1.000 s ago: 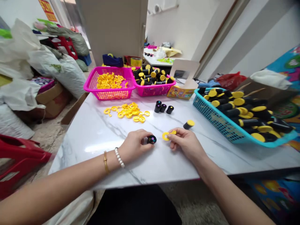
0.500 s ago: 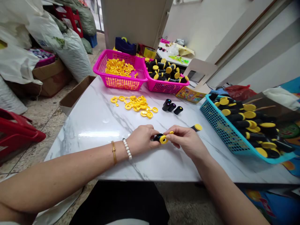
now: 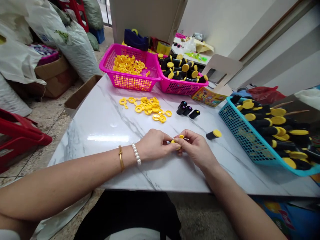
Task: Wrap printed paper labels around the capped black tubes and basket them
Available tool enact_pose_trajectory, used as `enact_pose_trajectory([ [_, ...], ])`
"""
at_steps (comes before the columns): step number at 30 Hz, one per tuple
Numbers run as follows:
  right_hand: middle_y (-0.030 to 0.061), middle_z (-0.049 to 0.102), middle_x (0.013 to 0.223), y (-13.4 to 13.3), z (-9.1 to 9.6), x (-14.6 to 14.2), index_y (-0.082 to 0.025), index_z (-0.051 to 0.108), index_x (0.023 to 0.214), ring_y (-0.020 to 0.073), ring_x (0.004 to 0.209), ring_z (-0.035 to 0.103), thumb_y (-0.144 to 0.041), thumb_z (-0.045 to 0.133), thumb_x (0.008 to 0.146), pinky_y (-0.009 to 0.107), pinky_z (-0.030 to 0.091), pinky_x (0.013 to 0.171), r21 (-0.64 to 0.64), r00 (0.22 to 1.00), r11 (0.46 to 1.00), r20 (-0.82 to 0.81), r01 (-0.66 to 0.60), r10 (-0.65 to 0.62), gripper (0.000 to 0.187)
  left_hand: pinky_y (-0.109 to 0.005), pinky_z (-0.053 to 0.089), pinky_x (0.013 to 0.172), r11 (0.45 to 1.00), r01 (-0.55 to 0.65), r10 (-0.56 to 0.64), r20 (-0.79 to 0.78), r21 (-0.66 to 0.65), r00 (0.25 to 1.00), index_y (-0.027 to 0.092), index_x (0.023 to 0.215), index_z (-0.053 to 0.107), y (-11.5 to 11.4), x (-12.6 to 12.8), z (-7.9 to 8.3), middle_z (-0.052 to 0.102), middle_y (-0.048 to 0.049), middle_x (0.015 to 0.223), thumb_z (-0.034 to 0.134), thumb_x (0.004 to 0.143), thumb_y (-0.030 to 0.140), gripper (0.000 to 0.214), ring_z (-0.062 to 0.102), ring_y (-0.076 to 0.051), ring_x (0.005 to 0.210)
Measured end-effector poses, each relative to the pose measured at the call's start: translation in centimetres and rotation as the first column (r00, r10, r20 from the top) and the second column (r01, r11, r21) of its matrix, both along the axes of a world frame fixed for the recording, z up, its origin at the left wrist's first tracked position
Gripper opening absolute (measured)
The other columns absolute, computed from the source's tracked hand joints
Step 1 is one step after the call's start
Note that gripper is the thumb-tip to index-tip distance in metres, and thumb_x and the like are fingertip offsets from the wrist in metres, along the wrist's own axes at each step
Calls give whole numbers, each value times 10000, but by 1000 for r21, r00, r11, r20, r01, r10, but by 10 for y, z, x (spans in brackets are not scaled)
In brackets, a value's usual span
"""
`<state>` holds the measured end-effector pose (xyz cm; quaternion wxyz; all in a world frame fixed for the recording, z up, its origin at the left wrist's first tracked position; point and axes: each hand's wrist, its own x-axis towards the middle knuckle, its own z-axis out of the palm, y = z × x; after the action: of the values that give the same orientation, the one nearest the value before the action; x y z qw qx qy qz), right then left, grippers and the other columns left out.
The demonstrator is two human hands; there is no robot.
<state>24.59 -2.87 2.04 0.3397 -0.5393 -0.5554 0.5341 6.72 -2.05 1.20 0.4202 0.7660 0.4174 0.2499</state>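
My left hand [image 3: 155,145] is closed at the front of the table, its fingers around a small black tube that is now mostly hidden. Pinched in my right hand [image 3: 196,146] is a yellow ring-shaped cap with a small tab [image 3: 181,136], pressed against the tube's end. Both sets of fingertips meet there. To the right of my right hand, a capped black tube [image 3: 212,134] lies on the white marbled table [image 3: 107,123]. Beyond my hands are a loose pile of yellow caps [image 3: 150,106] and several uncapped black tubes [image 3: 194,114].
A pink basket [image 3: 135,83] of yellow caps and another pink basket [image 3: 182,88] of capped tubes stand at the back. On the right is a blue basket [image 3: 240,136] full of capped tubes. A blue tape dispenser [image 3: 136,40] sits behind. Red stool [image 3: 22,136] at left.
The yellow cap has come up against the tube, and my two hands have closed together over them. The tube has gone mostly out of sight. The view has shifted slightly.
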Motion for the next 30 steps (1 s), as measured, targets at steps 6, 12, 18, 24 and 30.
enact_pose_trajectory([
  [6,-22,640,686,-5,-7,-4,-195,535,741,103,506,600,-432,718,731,229,526,497,13,996,996,-23,86,-86,300,-203,289,481,988,-1,11,63,-155,998,152,790,763,1,3,1,577,8,542,485,882,409,389,453,-96,512],
  [12,-23,644,686,-7,-8,-1,-187,574,790,83,508,568,-449,698,760,192,478,484,39,997,999,-64,33,-30,292,-213,331,529,999,-16,16,23,-28,1000,172,850,713,-10,5,-4,624,9,648,556,844,474,341,503,-116,579],
  [18,26,618,576,10,-9,21,-118,700,801,96,483,555,-501,654,786,185,461,420,-205,953,977,-304,-66,0,386,-221,349,609,983,39,-37,-13,180,999,212,863,717,-12,8,-7,667,11,744,628,800,292,136,546,-123,651],
  [24,-17,632,643,23,-4,28,-145,656,883,46,404,499,-344,780,687,135,393,341,-323,953,925,-282,-201,108,305,-218,328,567,983,108,-100,-61,151,993,221,919,732,-8,7,-5,644,28,655,588,785,230,197,507,-111,575],
  [30,-39,595,562,20,-5,27,-161,591,981,63,384,508,-466,650,827,137,405,339,-289,940,903,-216,-318,262,347,-218,327,551,986,111,-101,-86,122,991,207,853,751,-5,8,-4,675,6,660,589,776,252,185,528,-114,565],
])
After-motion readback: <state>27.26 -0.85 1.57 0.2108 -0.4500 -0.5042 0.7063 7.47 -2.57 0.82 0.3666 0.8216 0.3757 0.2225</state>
